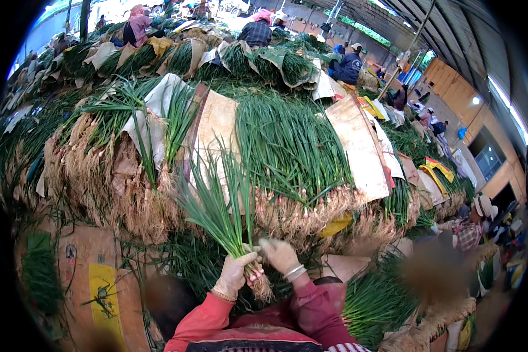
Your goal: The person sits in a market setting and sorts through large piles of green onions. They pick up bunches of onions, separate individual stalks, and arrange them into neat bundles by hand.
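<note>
My left hand point(232, 274), in a pale work glove, is wrapped round a bunch of green onions point(226, 226). Their long green leaves fan up and away from me, while the pinkish bulbs and stringy roots hang below the fist. Just right of the bunch is my right hand point(280, 256), gloved too, with light bands at its wrist. Its fingers are blurred and point toward the leaves; whether they grip anything does not show. Beyond both hands lies a thick row of green onions point(290, 146), roots toward me.
A heap of root-heavy green onions point(94, 158) stands at left. Cardboard sheets point(358, 146) divide the piles. More green onions point(378, 302) lie at my right, and a flattened carton point(79, 276) at my left. People sit among farther piles, including one in dark blue point(349, 66).
</note>
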`<state>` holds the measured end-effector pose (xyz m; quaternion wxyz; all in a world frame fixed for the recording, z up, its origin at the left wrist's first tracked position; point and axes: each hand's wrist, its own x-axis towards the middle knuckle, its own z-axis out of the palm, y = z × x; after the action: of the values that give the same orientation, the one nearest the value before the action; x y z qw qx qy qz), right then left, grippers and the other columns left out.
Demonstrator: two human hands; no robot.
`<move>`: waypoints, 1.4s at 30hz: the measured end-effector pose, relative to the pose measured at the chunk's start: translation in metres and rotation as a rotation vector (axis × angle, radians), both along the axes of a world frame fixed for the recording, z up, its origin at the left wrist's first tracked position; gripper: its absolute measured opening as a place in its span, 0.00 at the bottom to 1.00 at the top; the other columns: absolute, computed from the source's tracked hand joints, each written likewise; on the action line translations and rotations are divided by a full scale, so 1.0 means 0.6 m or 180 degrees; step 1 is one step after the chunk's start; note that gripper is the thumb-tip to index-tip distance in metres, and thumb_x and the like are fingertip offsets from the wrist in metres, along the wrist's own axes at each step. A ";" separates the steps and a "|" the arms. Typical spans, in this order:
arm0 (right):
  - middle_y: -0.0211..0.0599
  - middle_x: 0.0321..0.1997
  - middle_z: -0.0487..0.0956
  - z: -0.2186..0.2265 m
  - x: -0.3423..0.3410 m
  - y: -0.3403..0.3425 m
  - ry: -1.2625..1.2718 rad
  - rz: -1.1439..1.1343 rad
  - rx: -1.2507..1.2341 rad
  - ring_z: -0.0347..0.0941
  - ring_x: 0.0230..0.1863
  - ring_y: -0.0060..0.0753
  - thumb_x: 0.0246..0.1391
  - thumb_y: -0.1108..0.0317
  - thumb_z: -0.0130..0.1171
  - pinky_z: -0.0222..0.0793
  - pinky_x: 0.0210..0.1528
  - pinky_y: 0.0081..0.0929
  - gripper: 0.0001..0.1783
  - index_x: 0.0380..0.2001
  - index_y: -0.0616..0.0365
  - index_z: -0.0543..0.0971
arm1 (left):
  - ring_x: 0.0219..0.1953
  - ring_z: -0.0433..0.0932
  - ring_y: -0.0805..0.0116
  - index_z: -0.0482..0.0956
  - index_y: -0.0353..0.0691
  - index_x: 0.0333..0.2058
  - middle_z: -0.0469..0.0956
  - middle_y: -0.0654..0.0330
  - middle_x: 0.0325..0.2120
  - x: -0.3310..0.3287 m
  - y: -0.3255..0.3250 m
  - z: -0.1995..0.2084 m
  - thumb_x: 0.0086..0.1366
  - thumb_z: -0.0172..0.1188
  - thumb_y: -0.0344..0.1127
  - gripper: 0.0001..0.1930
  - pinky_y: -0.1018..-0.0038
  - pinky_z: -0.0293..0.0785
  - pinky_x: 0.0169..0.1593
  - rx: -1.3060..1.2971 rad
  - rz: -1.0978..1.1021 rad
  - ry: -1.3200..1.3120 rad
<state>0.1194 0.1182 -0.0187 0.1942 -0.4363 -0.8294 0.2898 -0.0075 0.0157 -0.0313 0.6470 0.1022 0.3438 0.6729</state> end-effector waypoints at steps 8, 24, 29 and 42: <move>0.28 0.25 0.76 0.016 -0.058 0.005 0.2623 -0.0400 -0.3066 0.68 0.21 0.17 0.57 0.68 0.57 0.63 0.23 0.17 0.09 0.32 0.64 0.79 | 0.16 0.78 0.63 0.70 0.32 0.44 0.76 0.53 0.22 0.001 -0.004 -0.001 0.62 0.57 0.29 0.13 0.76 0.72 0.14 0.0031 -0.0207 -0.0123; 0.39 0.21 0.78 0.024 0.028 -0.023 -0.0007 0.1169 -0.0573 0.73 0.23 0.28 0.55 0.58 0.57 0.69 0.28 0.26 0.16 0.31 0.64 0.82 | 0.11 0.74 0.70 0.72 0.35 0.45 0.77 0.55 0.18 0.003 0.006 -0.019 0.64 0.56 0.31 0.13 0.80 0.68 0.12 0.0106 -0.0033 -0.0219; 0.37 0.22 0.79 0.170 -0.026 -0.037 0.0667 0.0537 -0.0320 0.75 0.22 0.25 0.57 0.69 0.55 0.67 0.24 0.24 0.08 0.30 0.63 0.80 | 0.15 0.76 0.65 0.68 0.40 0.37 0.77 0.52 0.36 0.007 0.003 -0.036 0.63 0.57 0.31 0.07 0.77 0.68 0.12 0.0231 0.0267 -0.0519; 0.54 0.36 0.80 0.192 -0.305 0.061 0.1735 0.1306 0.1648 0.77 0.37 0.52 0.58 0.58 0.51 0.72 0.39 0.39 0.20 0.45 0.63 0.77 | 0.14 0.76 0.63 0.70 0.31 0.46 0.78 0.49 0.29 -0.020 -0.008 -0.011 0.61 0.55 0.26 0.14 0.73 0.74 0.15 0.0030 -0.0021 -0.0502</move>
<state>-0.0635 0.1546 0.0966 0.4478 -0.1066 -0.8627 0.2093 -0.0193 0.0107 -0.0380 0.6737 0.0531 0.2883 0.6784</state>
